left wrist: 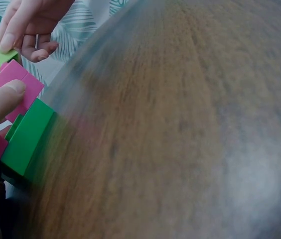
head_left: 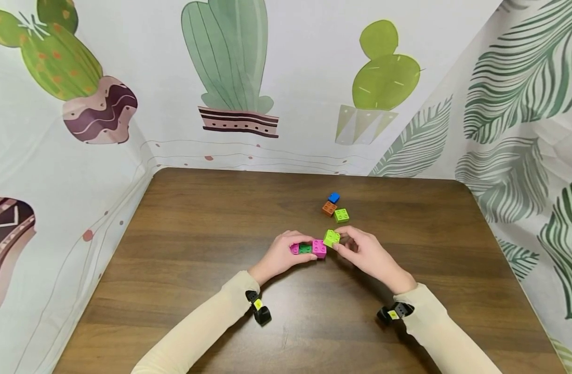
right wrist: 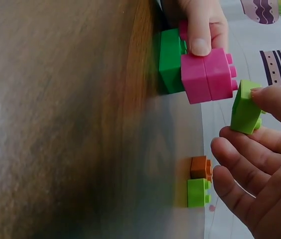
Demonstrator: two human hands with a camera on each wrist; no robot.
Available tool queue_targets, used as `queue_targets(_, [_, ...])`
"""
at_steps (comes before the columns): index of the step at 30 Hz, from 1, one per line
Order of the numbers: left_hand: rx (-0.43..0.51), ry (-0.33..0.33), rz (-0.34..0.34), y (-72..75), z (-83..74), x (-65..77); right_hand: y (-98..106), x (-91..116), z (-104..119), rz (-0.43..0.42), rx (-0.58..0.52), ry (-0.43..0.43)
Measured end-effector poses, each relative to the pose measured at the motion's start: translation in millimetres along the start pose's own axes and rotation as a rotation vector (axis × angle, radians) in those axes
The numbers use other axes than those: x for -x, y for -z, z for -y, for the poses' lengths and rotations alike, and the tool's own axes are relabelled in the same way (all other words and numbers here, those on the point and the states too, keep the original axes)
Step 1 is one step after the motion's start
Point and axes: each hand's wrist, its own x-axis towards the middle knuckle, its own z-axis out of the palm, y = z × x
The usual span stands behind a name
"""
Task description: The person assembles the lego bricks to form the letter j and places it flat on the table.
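Note:
My left hand [head_left: 277,255] holds a joined set of toy building bricks at the table's middle, thumb against the pink stack [right wrist: 208,75]. A seam shows this stack to be two pink bricks high. Beside it a green brick [left wrist: 28,137] sits lower, and another pink brick [head_left: 294,249] is partly covered by the left fingers. Between thumb and fingers my right hand [head_left: 369,255] pinches a lime green brick [right wrist: 246,107]. That brick is tilted, right at the studs of the pink stack in the right wrist view.
Behind the hands, an orange brick [head_left: 329,209], a second lime green brick [head_left: 341,215] and a blue brick [head_left: 333,198] lie close together on the brown wooden table [head_left: 211,208]. A cloth [head_left: 309,67] printed with cacti and leaves hangs around the table's far edges.

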Motion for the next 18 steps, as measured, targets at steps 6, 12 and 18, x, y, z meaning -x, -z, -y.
queue_targets(6, [-0.013, -0.015, -0.001, -0.2, 0.7, -0.6, -2.9, -2.6, 3.6, 0.019, -0.021, 0.028])
queue_targets(12, [-0.008, -0.02, -0.001, 0.1, 0.9, -1.2, -4.7, -4.3, 6.8, 0.031, -0.034, 0.043])
queue_targets(18, [-0.013, -0.031, -0.005, 0.1, 0.6, -0.5, -6.7, -5.4, 8.0, 0.045, -0.04, 0.065])
